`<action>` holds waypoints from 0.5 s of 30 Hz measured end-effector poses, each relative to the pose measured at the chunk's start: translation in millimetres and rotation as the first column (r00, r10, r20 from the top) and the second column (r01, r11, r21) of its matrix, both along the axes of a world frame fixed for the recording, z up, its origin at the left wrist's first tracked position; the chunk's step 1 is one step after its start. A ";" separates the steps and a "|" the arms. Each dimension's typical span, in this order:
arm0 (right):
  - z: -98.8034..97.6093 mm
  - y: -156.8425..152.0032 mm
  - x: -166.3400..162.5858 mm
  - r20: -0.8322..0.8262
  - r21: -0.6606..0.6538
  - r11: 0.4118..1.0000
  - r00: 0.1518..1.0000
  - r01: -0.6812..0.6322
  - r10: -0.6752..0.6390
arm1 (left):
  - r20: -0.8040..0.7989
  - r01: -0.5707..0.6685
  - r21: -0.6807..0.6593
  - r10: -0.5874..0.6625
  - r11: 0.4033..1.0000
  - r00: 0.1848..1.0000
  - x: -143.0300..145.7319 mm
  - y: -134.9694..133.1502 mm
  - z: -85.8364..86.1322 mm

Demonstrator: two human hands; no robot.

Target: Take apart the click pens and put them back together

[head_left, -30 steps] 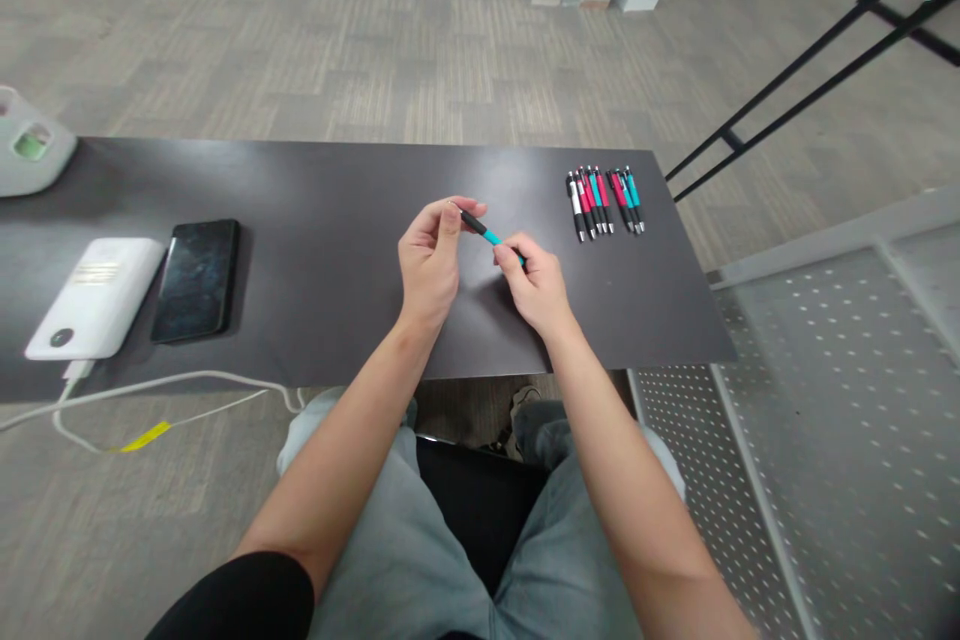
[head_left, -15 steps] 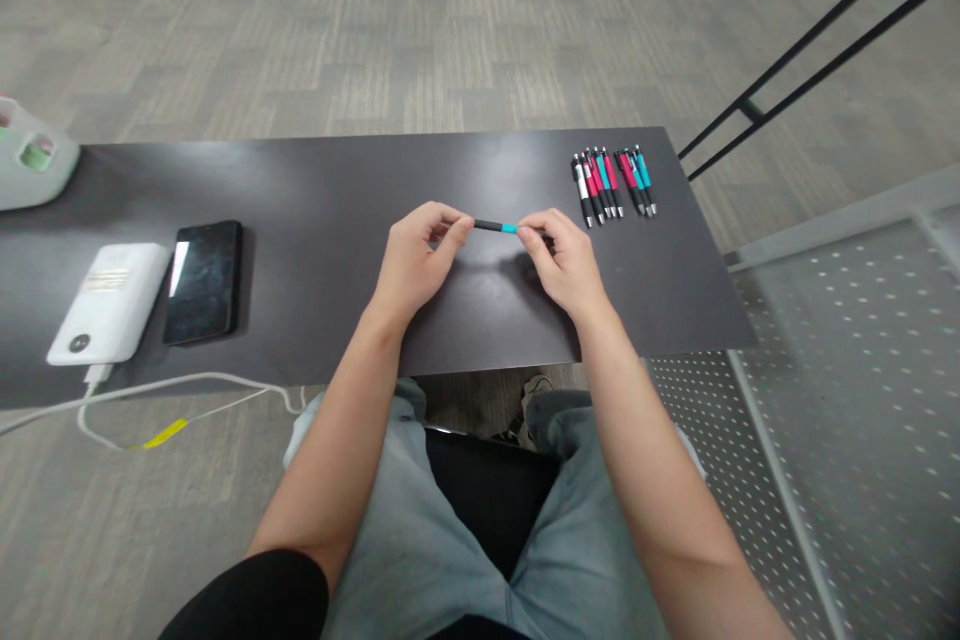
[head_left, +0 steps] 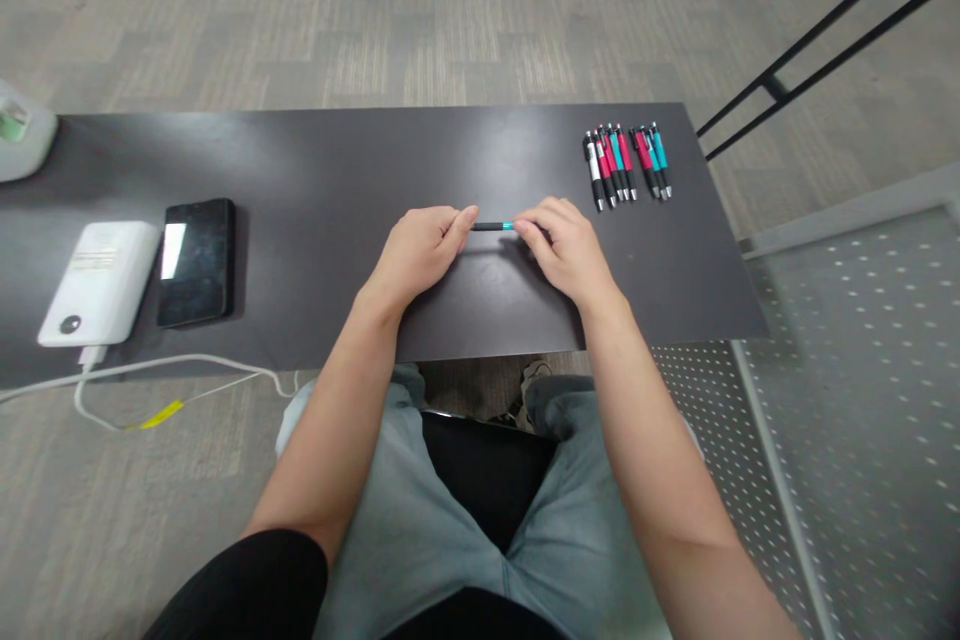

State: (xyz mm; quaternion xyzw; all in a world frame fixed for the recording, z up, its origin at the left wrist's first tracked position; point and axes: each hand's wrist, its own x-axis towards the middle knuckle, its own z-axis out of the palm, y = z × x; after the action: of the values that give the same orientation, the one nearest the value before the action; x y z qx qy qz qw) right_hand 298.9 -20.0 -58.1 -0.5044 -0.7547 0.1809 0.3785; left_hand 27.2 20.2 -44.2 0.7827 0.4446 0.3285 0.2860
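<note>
Both my hands grip one teal and black pen (head_left: 493, 226), held level just above the dark table (head_left: 322, 170). My left hand (head_left: 421, 250) pinches the black end with curled fingers. My right hand (head_left: 564, 245) is closed on the teal end. Only the short middle stretch of the pen shows between my fingertips. A row of several pens (head_left: 627, 165), red, teal, white and black, lies at the table's far right corner, apart from my hands.
A black phone (head_left: 196, 260) lies flat at the left, beside a white power bank (head_left: 97, 282) whose white cable (head_left: 172, 368) hangs off the near edge. A pale object (head_left: 22, 135) sits at the far left. A perforated metal surface (head_left: 862, 400) stands to the right.
The pen went from tilted to level and dropped closer to the table. Both hands moved slightly away from me with it; the camera tipped further down.
</note>
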 end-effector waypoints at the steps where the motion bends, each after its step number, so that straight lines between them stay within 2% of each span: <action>1: 0.7 0.0 -0.2 0.003 0.001 1.000 1.000 -0.010 0.010 | 0.009 -0.003 -0.001 0.003 1.000 1.000 0.0 0.2 -0.2; 4: 2.1 -1.4 -2.3 -0.013 -0.017 0.999 0.999 -0.034 0.033 | 0.046 -0.015 -0.008 0.015 1.000 0.999 0.3 1.7 0.6; 7: 1.8 -3.4 -4.9 -0.018 -0.055 0.998 1.000 0.001 -0.002 | 0.060 -0.014 -0.018 0.015 1.000 0.998 1.3 3.3 2.9; 12: -2.3 -1.0 -1.7 0.042 0.009 0.998 0.997 0.057 -0.057 | 0.090 -0.021 -0.035 0.024 0.999 0.996 1.0 6.0 3.4; 15: -5.9 2.2 3.1 0.037 0.036 0.996 0.996 0.077 -0.078 | 0.037 -0.033 -0.016 0.033 0.999 0.999 -7.0 8.8 2.6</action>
State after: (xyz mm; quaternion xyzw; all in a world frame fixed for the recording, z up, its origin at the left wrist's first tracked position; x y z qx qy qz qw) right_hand 302.1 -17.8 -64.0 -0.5301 -0.7446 0.1433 0.3796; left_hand 20.3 29.0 -41.6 0.7668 0.4545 0.3443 0.2948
